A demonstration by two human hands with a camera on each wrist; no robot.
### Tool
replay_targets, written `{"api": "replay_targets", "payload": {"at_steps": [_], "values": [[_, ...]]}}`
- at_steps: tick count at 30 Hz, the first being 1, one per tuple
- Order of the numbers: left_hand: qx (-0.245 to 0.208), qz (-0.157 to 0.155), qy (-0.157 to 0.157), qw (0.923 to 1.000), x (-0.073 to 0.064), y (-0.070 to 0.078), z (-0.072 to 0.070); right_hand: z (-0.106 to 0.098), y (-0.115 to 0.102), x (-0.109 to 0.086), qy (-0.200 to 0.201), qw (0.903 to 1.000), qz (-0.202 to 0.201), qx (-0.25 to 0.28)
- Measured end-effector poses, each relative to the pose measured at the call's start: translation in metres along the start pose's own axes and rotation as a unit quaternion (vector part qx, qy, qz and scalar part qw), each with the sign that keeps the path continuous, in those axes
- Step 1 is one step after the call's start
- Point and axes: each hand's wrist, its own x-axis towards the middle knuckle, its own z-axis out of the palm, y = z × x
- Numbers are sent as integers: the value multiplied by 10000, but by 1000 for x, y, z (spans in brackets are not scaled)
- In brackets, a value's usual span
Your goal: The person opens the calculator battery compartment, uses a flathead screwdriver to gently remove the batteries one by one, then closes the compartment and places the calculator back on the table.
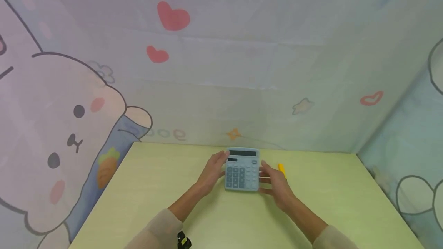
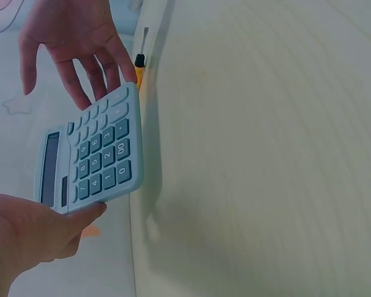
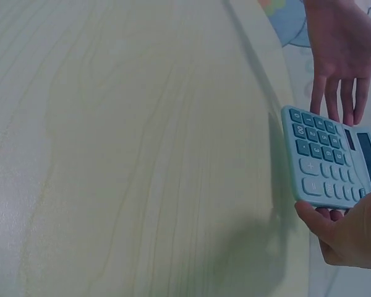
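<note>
A pale blue calculator (image 1: 242,170) with grey-blue number keys is held up between both hands, its keys facing the person and its display at the far end. My left hand (image 1: 212,169) grips its left edge, the thumb at the upper left corner and the fingers partly hidden behind. On the other side my right hand (image 1: 278,183) has its fingers stretched out against the right edge. In the left wrist view the right thumb stands away from the calculator (image 2: 102,148). Its shadow falls on the table in both wrist views.
Just right of the right hand lies a screwdriver (image 1: 282,170) with a yellow handle; its metal shaft shows in the left wrist view. A pale yellow-green table (image 1: 155,176) meets a printed cloth backdrop (image 1: 221,68). A small black and yellow object (image 1: 184,240) is near the left sleeve.
</note>
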Motion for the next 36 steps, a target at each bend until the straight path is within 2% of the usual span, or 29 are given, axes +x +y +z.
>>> {"api": "replay_targets", "payload": {"at_steps": [7, 13, 20, 25, 32, 36], "values": [[173, 174, 198, 9995, -1, 5, 5, 1, -3, -5, 104, 9995, -273, -102], [325, 376, 424, 9979, -4, 8, 6, 5, -5, -5, 121, 9993, -362, 22], [833, 987, 798, 9884, -2, 11, 8, 6, -8, -2, 5, 9988, -475, 144], [845, 1015, 840, 9877, -2, 14, 9, 1, -11, -3, -4, 9986, -525, -30], [920, 694, 732, 9906, 0, 9, 10, -5, -9, -4, -122, 9982, -529, -248], [1095, 671, 662, 9895, -3, 8, 11, -5, -8, -5, -141, 9988, -440, -182]]}}
